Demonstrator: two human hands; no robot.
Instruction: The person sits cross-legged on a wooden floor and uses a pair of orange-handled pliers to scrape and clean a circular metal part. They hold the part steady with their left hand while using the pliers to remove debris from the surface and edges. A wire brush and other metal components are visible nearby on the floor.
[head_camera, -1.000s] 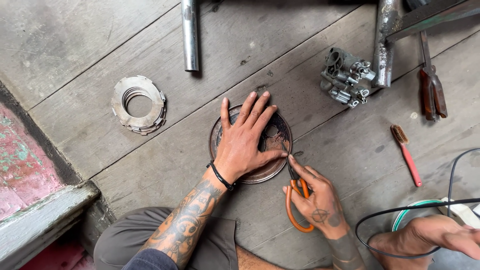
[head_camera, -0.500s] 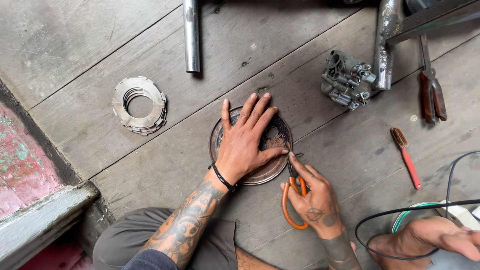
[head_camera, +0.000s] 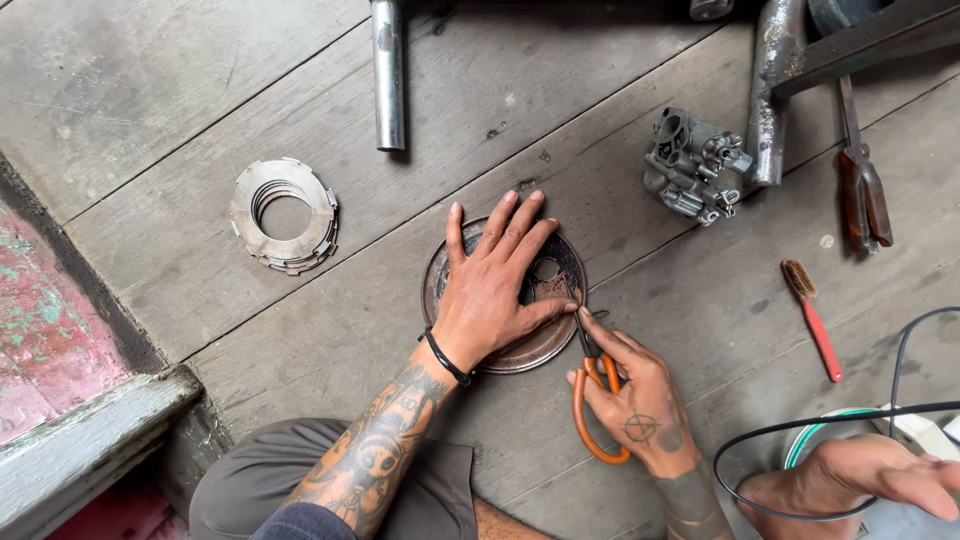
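Round rusty metal disc (head_camera: 545, 345) lies flat on the wooden plank floor (head_camera: 200, 80); left hand (head_camera: 492, 290) rests palm-down on the disc, fingers spread, pinching nothing. Right hand (head_camera: 635, 400), just below-right of the disc, has its grip closed through the handles of orange-handled scissors (head_camera: 592, 395), blades angled up onto the disc toward its centre hole. Stack of toothed metal rings (head_camera: 284, 215) well left of the disc; carburettor (head_camera: 695, 165) and red-handled brush (head_camera: 812, 318) to its right.

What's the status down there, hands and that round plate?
Left hand flat on round metal plate. Right hand grips orange-handled scissors, tips at plate's edge. Nothing blocking; ring stack lies apart.
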